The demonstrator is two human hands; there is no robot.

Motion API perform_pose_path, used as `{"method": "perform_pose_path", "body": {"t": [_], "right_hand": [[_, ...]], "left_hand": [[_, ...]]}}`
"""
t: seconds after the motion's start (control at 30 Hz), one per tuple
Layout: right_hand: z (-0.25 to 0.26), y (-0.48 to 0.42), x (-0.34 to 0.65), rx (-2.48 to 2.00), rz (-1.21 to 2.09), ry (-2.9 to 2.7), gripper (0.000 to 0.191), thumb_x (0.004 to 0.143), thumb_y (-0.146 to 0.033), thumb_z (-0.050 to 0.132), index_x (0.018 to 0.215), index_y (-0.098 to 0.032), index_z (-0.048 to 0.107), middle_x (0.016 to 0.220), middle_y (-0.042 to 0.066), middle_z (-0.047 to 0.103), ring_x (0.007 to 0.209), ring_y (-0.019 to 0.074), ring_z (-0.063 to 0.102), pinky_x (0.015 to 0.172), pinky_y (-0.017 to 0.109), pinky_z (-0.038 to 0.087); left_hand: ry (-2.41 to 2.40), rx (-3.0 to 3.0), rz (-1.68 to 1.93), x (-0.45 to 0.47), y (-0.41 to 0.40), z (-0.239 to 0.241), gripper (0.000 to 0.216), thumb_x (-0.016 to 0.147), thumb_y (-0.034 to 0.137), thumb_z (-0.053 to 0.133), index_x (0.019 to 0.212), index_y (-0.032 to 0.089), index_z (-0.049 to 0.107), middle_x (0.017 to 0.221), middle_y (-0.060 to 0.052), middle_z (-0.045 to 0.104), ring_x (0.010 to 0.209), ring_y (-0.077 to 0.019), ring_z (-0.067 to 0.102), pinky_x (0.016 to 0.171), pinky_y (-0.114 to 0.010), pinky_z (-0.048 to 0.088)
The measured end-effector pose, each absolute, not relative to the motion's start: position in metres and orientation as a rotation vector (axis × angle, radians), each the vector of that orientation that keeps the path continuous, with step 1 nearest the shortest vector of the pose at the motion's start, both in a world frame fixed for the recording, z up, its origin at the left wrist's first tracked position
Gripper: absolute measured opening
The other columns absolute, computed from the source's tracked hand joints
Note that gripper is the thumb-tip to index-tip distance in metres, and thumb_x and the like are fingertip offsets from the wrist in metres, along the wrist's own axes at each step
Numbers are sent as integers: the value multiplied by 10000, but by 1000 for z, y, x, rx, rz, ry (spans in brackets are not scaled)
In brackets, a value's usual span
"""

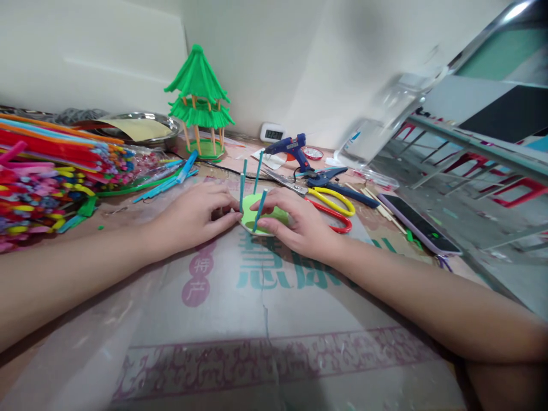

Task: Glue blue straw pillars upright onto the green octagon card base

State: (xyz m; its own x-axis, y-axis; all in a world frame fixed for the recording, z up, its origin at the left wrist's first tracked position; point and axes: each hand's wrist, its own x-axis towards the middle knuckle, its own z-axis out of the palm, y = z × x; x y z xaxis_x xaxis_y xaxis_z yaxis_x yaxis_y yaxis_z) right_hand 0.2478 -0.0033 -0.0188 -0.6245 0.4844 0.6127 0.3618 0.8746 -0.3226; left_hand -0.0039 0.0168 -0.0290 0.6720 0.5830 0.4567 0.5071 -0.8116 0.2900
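On the cardboard lies a small light-green base (280, 215) with several thin blue sticks standing upright on it. My right hand (299, 222) reaches over the base's right side, its thumb and forefinger around the front blue stick (260, 210). At the left rim, the thumb and fingertips of my left hand (203, 214) are pinched together against the base, close to the foot of the left blue stick (242, 191). Part of the base is covered by my right fingers. Behind stands a green pagoda model (199, 103) with a two-tier roof and wooden posts.
Bundles of coloured pipe cleaners (55, 177) fill the left side, near a metal bowl (169, 130). Behind the base are a blue glue gun (293, 149), scissors (331, 200), blue-handled pliers (342, 187) and a small digital clock (273, 132). A phone (417, 222) lies at the right edge.
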Motion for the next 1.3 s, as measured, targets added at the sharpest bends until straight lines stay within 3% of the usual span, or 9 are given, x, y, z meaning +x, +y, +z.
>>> {"method": "perform_pose_path", "body": {"t": [0.33, 0.87, 1.07, 1.3], "right_hand": [[-15, -6, 246, -628, 399, -2224, 111, 955, -296, 726, 923, -191, 742, 930, 28, 710, 871, 152, 668, 815, 298, 529], [-17, -4, 245, -633, 387, -2227, 166, 955, -262, 725, 819, -188, 664, 862, 8, 683, 838, 145, 643, 799, 292, 506], [-15, -6, 246, -639, 366, -2248, 142, 973, -298, 697, 889, -184, 678, 874, 22, 700, 851, 154, 657, 829, 300, 522], [-20, -5, 247, -884, 446, -2126, 162, 1023, -305, 568, 1099, -204, 669, 1083, 62, 759, 1005, 189, 709, 916, 354, 567]], "left_hand": [[823, 2776, 796, -4, 15, -29, 274, 1027, 374, 540, 961, 188, 731, 966, -75, 728, 961, -247, 660, 864, -383, 472], [845, 2788, 815, -3, 14, -30, 256, 1018, 362, 549, 892, 197, 699, 901, -49, 709, 907, -229, 642, 804, -347, 444], [888, 2796, 808, -3, 14, -28, 252, 1014, 364, 541, 881, 194, 671, 897, -51, 700, 903, -233, 632, 812, -352, 434], [1202, 2597, 904, 0, 10, -22, 180, 941, 365, 537, 871, 201, 564, 779, -20, 598, 739, -197, 575, 700, -327, 419]]}}
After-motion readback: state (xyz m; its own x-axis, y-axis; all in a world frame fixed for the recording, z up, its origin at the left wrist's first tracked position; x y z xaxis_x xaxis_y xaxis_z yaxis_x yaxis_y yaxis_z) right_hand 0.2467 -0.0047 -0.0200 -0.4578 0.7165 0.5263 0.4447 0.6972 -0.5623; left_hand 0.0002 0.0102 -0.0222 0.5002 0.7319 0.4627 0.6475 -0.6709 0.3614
